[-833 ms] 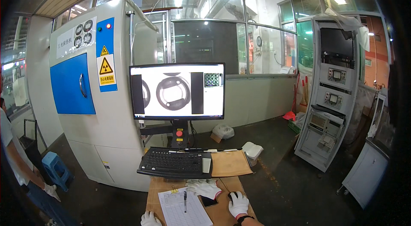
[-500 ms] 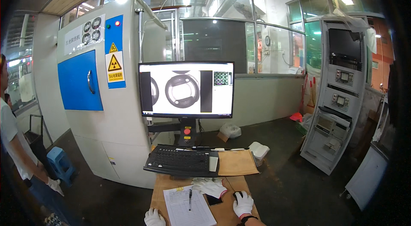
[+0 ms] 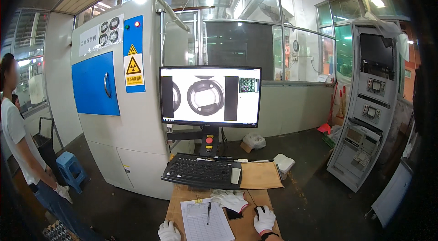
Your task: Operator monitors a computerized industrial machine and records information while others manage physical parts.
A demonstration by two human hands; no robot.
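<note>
1. the right hand, in a white glove, lies curled over a dark computer mouse at 5 o'clock on the wooden tabletop, placed where the forearm can rest while steering it.
2. the left hand, also gloved, rests on the tabletop edge at 7 o'clock, just beside the clipboard; it holds nothing, and i cannot tell how far its fingers are spread.
3. a pen lies on the clipboard's paper form, ready for writing.
4. a spare pair of white gloves sits between clipboard and mouse, partly over a dark phone.
5. at 12 o'clock, the black keyboard lies below the monitor, which shows a grey ring-shaped part, facing the seat.
6. a person stands at 9 o'clock.
</note>
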